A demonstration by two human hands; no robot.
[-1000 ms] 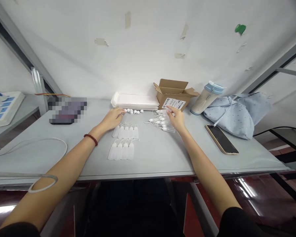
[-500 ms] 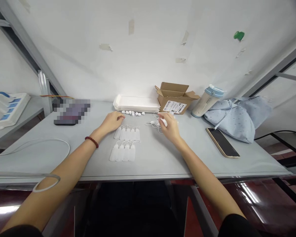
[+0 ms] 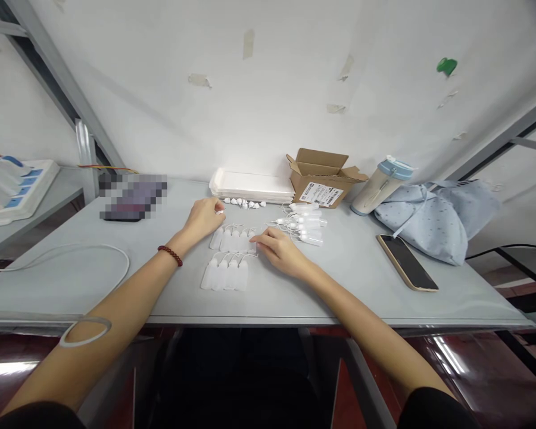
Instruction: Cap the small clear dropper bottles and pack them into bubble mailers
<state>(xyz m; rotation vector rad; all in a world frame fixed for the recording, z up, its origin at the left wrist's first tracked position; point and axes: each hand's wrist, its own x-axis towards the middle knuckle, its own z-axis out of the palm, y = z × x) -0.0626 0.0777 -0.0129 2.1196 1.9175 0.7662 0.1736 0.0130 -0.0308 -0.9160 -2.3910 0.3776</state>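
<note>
My left hand (image 3: pixel 204 218) is closed in a pinch beside the upper row, with a small white cap (image 3: pixel 220 211) between thumb and fingers. My right hand (image 3: pixel 282 253) has its fingertips on the small translucent bottle (image 3: pixel 252 243) at the right end of that row, partly hiding it. The upper row of small bottles (image 3: pixel 234 239) lies flat with cord loops at the top. A lower row (image 3: pixel 226 275) lies nearer the table edge. Several white caps (image 3: pixel 245 204) sit behind the rows. To the right, capped bottles with cords (image 3: pixel 310 223) lie in a loose pile.
White trays (image 3: pixel 252 186) are stacked at the wall beside an open cardboard box (image 3: pixel 319 187). A tumbler (image 3: pixel 379 187), a pale blue cloth bag (image 3: pixel 429 217) and a phone (image 3: pixel 406 262) are on the right. A cable (image 3: pixel 125 268) crosses the left side near my forearm.
My right hand has left the pile of capped bottles and moved left and nearer to the upper row. My left hand stays near the caps, now with a cap visible in its pinch.
</note>
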